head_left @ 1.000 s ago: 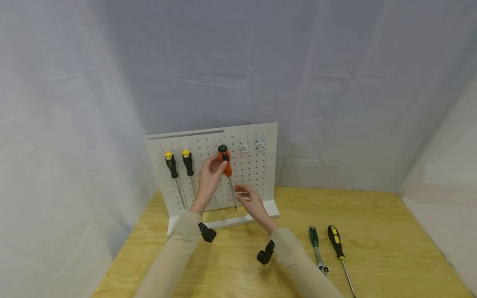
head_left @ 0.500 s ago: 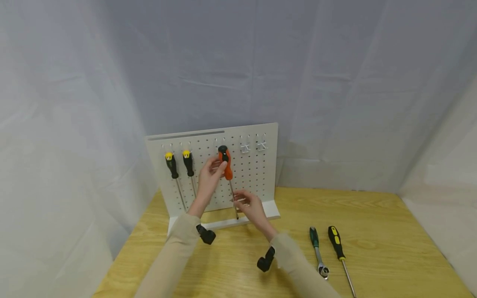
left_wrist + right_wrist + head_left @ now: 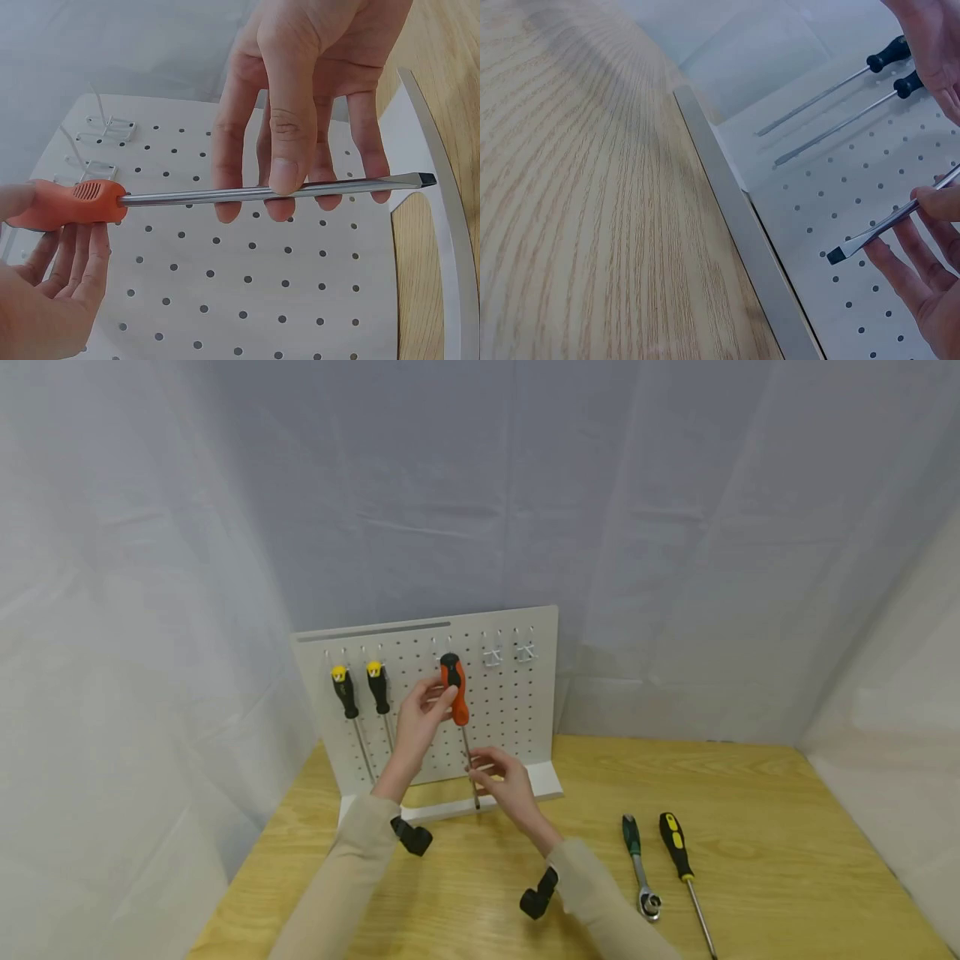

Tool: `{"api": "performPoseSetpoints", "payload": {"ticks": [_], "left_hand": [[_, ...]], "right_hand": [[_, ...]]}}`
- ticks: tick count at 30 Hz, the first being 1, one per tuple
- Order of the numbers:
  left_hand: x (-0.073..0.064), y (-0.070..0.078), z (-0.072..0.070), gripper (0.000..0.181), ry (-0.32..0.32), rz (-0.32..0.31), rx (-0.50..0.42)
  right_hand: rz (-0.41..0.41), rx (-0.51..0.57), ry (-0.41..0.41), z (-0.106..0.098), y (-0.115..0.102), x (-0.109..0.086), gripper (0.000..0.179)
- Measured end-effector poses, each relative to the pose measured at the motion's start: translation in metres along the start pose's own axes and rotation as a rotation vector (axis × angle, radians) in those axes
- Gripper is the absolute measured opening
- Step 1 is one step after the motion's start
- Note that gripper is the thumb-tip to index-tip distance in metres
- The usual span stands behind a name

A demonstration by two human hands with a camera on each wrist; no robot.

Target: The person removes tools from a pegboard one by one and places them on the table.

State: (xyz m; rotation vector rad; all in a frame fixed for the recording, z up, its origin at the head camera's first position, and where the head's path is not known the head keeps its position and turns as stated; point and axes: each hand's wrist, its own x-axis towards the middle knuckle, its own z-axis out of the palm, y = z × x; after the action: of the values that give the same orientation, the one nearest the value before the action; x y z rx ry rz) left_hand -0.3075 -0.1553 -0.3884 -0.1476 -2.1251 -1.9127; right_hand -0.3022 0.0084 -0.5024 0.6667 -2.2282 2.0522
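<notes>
An orange and black flathead screwdriver (image 3: 458, 705) points tip-down in front of the white pegboard (image 3: 510, 710). My left hand (image 3: 420, 722) grips its handle, thumb in front and fingers behind. Lower down, my right hand (image 3: 510, 787) pinches the metal shaft. The left wrist view shows the right thumb (image 3: 286, 142) on one side of that shaft and the fingertips on the other. In the right wrist view the flat dark tip (image 3: 837, 256) sticks out past the fingers. Just above the handle's top end is a wire hook on the board.
Two black screwdrivers with yellow ends, one (image 3: 345, 695) left of the other (image 3: 378, 689), hang on the board. Wire hooks (image 3: 492, 653) sit at its upper right. A green-handled ratchet (image 3: 640, 868) and a black-and-yellow screwdriver (image 3: 678, 852) lie on the wooden table (image 3: 780, 843).
The orange screwdriver has come down a little, away from the hook. My right hand has moved down and closed its thumb and fingers on the shaft. The left hand has barely moved.
</notes>
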Motion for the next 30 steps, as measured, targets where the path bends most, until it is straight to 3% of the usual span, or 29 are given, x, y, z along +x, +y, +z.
{"api": "performPoseSetpoints", "payload": {"ticks": [8, 15, 26, 30], "left_hand": [[-0.003, 0.005, 0.001, 0.048, -0.014, 0.001, -0.003], [-0.007, 0.009, 0.002, 0.048, -0.033, -0.012, -0.024], [-0.013, 0.015, 0.014, 0.047, -0.086, -0.017, -0.047], [-0.016, 0.017, 0.022, 0.048, -0.103, -0.012, -0.058]], "right_hand": [[0.022, 0.023, -0.004, -0.002, -0.009, -0.005, 0.033], [-0.006, 0.021, -0.035, -0.010, -0.042, -0.020, 0.031], [-0.017, 0.037, -0.004, -0.019, -0.045, -0.033, 0.030], [0.022, 0.042, 0.005, -0.024, -0.036, -0.035, 0.031]]}}
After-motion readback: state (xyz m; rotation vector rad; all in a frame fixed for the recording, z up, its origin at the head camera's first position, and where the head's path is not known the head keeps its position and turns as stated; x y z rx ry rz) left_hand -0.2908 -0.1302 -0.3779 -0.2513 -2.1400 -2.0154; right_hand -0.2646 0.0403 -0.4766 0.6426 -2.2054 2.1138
